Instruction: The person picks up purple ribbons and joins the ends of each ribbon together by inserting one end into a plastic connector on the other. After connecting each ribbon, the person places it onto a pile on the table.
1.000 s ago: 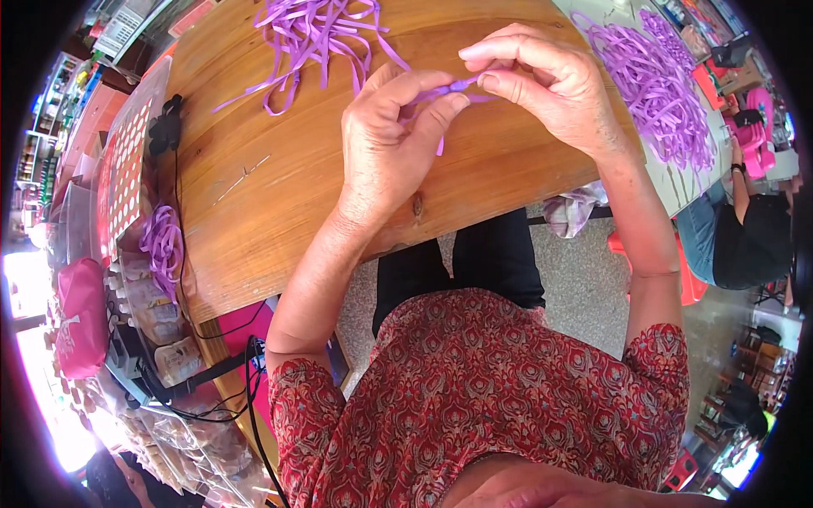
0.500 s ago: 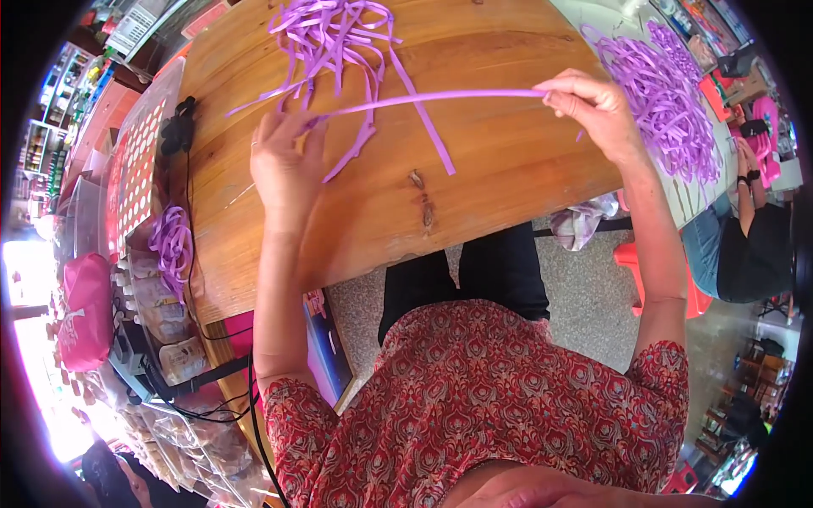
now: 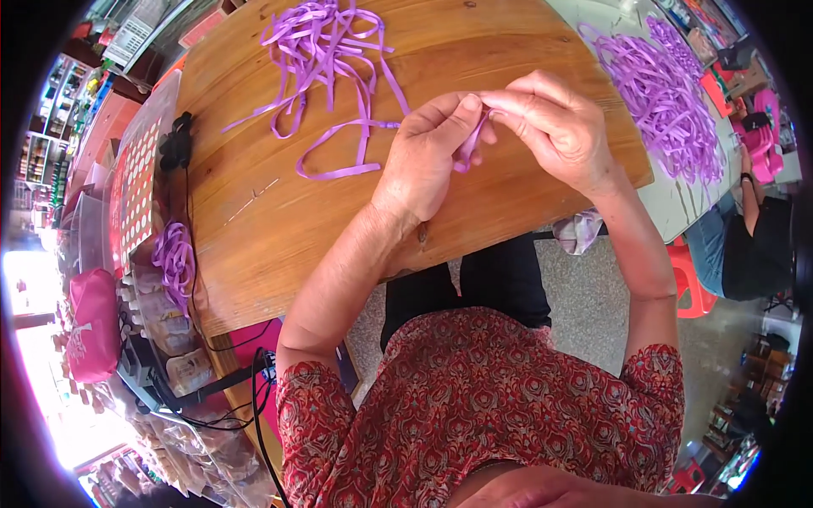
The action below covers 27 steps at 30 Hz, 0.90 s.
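Note:
Both my hands meet over the near part of the wooden table (image 3: 279, 229). My left hand (image 3: 423, 152) is closed, thumb on top, pinching a purple ribbon (image 3: 468, 151) that hangs in a short fold below the fingertips. My right hand (image 3: 555, 127) pinches the same ribbon at its upper end, fingertips touching those of the left. Another purple strip (image 3: 339, 173) lies curved on the wood and runs up to the left hand; whether it joins the held ribbon is hidden. Farther off lies a loose tangle of purple ribbons (image 3: 318, 51).
A large heap of purple ribbons (image 3: 665, 110) lies on a pale table at the right. At the left table edge are a black clip-like device (image 3: 176, 140) with a cable, a small purple bundle (image 3: 174, 262) and a pink pouch (image 3: 93, 326). A person sits at far right.
My hands were wide apart with the ribbon stretched between them. Now the left hand has moved right, the right slightly left, and they meet. The strip on the table has shifted into a curve.

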Each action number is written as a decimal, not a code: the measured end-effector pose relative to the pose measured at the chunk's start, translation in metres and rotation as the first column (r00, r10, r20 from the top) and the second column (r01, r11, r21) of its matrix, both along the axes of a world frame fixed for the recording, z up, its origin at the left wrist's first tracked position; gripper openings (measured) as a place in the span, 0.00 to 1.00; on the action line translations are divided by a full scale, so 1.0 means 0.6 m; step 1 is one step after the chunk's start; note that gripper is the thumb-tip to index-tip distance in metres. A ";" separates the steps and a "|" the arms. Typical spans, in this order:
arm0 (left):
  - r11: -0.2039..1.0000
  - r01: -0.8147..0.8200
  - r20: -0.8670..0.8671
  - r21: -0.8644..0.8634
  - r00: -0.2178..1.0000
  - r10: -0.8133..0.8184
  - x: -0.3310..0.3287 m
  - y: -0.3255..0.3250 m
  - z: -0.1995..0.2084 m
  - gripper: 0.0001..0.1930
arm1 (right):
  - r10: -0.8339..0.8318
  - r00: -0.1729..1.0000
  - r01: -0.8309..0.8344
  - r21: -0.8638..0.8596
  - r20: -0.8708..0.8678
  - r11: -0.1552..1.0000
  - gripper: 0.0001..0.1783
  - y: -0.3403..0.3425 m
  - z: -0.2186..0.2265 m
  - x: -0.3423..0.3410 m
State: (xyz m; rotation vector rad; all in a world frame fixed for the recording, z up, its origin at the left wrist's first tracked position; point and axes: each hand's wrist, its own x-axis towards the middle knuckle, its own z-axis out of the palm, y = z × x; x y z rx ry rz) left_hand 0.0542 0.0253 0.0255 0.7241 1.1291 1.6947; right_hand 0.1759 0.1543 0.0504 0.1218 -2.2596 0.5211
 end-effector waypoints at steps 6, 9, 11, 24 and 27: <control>0.995 0.090 0.120 -0.039 0.989 -0.084 0.006 0.020 -0.001 0.13 | -0.033 0.998 0.024 0.155 0.055 0.988 0.12 0.022 -0.013 0.004; 0.995 0.084 0.165 -0.059 0.984 -0.073 -0.004 0.019 -0.008 0.13 | -0.068 0.996 0.063 0.097 0.049 0.993 0.12 0.023 -0.014 0.000; 0.994 -0.024 0.032 -0.106 0.999 0.027 -0.010 0.011 -0.004 0.12 | -0.027 0.993 0.040 -0.110 0.117 0.993 0.12 0.028 -0.013 0.001; 0.815 -0.297 -0.833 0.497 -0.427 0.352 -0.042 0.005 -0.001 0.09 | 0.076 0.988 -0.027 -0.338 0.132 0.941 0.10 0.052 -0.043 0.019; 0.910 -0.220 -0.867 0.350 0.291 0.404 -0.005 0.018 0.007 0.14 | 0.069 0.993 -0.052 -0.169 0.095 0.984 0.11 0.040 -0.042 0.015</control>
